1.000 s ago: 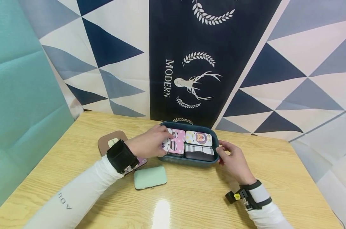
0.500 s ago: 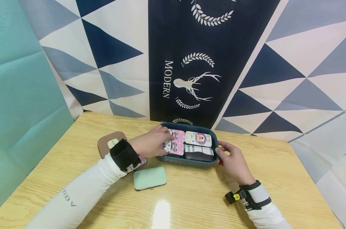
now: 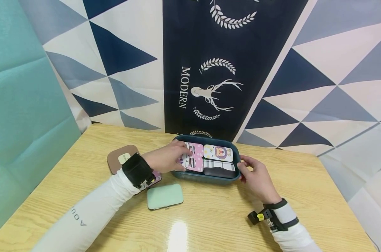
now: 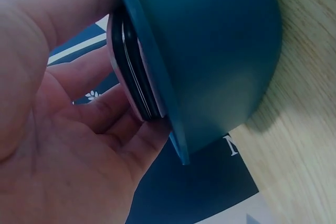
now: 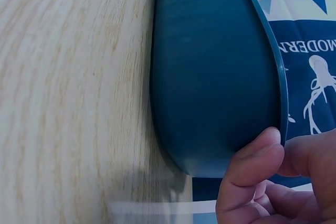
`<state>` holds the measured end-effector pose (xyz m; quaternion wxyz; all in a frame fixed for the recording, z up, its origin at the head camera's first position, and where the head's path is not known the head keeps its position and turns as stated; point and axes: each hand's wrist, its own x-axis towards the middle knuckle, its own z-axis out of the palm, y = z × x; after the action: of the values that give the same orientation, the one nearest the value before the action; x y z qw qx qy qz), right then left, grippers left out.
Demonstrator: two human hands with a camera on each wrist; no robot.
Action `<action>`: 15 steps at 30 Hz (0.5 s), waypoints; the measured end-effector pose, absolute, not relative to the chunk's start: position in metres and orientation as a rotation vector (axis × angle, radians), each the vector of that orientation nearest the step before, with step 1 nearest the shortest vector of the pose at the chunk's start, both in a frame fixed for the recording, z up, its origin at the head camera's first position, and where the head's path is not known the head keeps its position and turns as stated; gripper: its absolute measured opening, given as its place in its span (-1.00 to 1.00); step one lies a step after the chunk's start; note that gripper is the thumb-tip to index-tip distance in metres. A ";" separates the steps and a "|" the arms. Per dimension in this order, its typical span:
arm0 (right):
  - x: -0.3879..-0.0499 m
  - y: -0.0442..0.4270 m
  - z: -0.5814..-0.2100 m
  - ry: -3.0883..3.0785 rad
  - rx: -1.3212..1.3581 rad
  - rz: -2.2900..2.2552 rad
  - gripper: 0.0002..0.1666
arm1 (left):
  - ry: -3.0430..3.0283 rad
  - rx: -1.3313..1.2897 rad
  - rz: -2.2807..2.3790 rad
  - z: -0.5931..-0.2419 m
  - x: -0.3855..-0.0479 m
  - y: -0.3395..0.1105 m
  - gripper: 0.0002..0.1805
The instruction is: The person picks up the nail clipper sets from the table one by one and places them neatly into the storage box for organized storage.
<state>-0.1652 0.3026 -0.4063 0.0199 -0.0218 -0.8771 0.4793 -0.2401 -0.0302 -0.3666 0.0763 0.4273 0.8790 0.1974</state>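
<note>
At the left end of a dark blue oblong bin [image 3: 206, 178], my left hand [image 3: 168, 155] holds a pink cat-patterned case [image 3: 198, 162] between thumb and fingers. In the left wrist view, the black edges of the stacked case [image 4: 131, 72] rise just above the rim, with the fingers curled around one end. Beside it in the bin lie a white lion-patterned case [image 3: 220, 153] and a plaid-and-black case [image 3: 219, 171]. My right hand [image 3: 258, 178] pinches the bin's right end; in the right wrist view its thumb [image 5: 257, 156] presses the outer wall.
On the wooden table [image 3: 221, 217], a mint green case [image 3: 166, 196] lies in front of the bin. A brown rounded case [image 3: 116, 157] and a purple patterned case [image 3: 157, 178] lie partly under the left wrist. A patterned cloth backdrop [image 3: 206, 70] stands right behind the bin.
My left forearm has shifted slightly to the right while the hand stays on the pink case. The case sits a touch lower. My right hand has kept its place on the bin.
</note>
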 end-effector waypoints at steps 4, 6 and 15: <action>-0.165 0.303 -0.406 -2.721 -0.066 1.485 -0.43 | 2.624 1.263 0.610 -0.369 -0.243 -0.032 -0.44; -0.165 0.303 -0.406 -2.723 -0.067 1.483 -0.43 | 2.620 1.261 0.609 -0.370 -0.244 -0.032 -0.44; -0.165 0.303 -0.405 -2.724 -0.077 1.491 -0.42 | 2.607 1.274 0.610 -0.372 -0.249 -0.032 -0.48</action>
<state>-0.1648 0.3031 -0.4055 0.0176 -0.0247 -0.8767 0.4801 -0.2488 -0.0318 -0.3719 0.0881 0.4280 0.8758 0.2049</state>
